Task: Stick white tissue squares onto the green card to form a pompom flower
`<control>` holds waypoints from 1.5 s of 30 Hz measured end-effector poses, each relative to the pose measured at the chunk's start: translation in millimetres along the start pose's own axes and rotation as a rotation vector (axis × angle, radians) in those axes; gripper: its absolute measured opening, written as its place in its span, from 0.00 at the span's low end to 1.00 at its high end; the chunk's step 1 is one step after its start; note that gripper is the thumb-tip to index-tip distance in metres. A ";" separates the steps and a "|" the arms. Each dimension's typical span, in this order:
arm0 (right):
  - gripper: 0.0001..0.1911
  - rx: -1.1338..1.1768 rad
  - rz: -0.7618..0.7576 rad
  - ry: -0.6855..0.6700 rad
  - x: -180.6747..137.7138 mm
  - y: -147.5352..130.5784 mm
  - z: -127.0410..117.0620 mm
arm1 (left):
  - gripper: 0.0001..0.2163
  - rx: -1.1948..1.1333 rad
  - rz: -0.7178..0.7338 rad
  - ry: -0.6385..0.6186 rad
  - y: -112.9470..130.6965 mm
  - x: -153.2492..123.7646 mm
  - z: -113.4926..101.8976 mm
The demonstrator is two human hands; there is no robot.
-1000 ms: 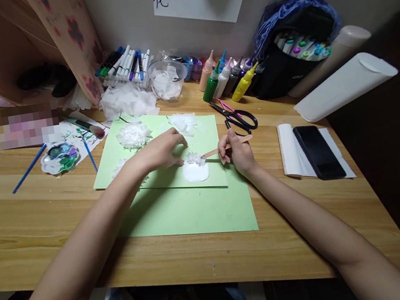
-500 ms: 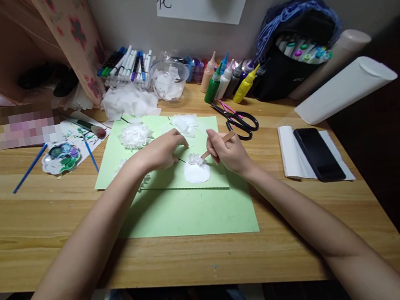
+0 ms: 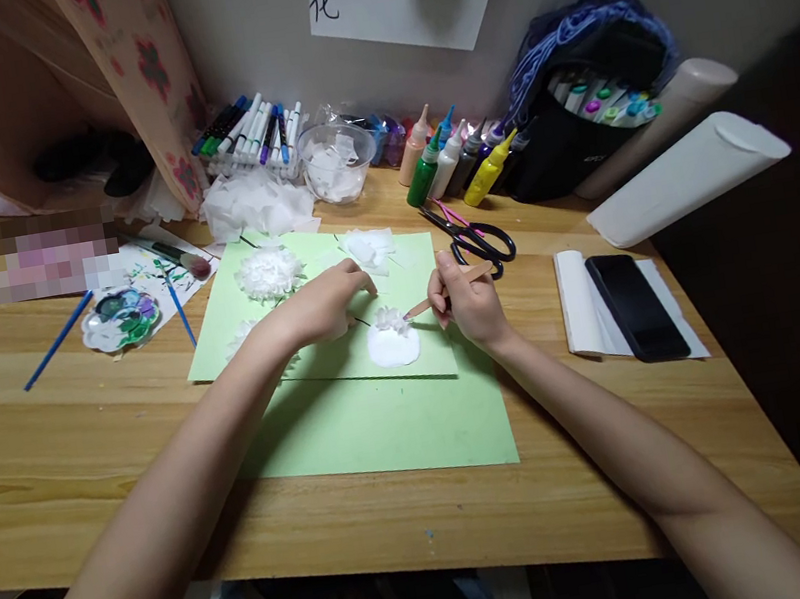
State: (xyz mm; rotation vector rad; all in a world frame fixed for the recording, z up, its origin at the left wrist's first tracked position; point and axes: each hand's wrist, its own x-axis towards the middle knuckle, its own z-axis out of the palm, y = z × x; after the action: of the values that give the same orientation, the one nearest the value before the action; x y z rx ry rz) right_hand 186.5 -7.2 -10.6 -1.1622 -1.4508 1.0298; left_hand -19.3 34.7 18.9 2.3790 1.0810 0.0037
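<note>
My right hand (image 3: 472, 300) is closed round a flat wooden craft stick (image 3: 421, 310). The stick's tip meets the right edge of a small ruffled white paper flower (image 3: 389, 319), at the top of a white oval (image 3: 393, 346) on the light green card (image 3: 336, 374). My left hand (image 3: 335, 300) rests on the card just left of that flower, fingers bent and apart, with nothing visible in them. A short dark stem line (image 3: 362, 322) shows by its fingers. Fuller white paper flowers (image 3: 269, 273) lie on the card, one partly hidden under my left forearm.
Black-handled scissors (image 3: 486, 243) lie right of the card. Behind stand paint bottles (image 3: 425, 172), a clear tub (image 3: 339, 162) of white scraps and several markers (image 3: 256, 130). A phone (image 3: 636, 308) lies at the right, a paint palette (image 3: 120, 316) at the left.
My right hand has shifted slightly right and shows more of the craft stick, whose tip stays at the small flower. My left hand has stayed in place.
</note>
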 end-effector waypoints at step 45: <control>0.32 -0.104 -0.073 0.006 -3.2 -0.8 4.0 | 0.19 -0.017 -0.003 0.000 1.7 0.3 -1.3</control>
State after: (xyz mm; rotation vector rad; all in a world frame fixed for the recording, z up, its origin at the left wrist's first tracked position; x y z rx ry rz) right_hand 182.6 -10.6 -11.0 -1.1757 -1.5458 0.9092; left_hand -18.2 34.6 20.7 2.3628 1.0801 0.0122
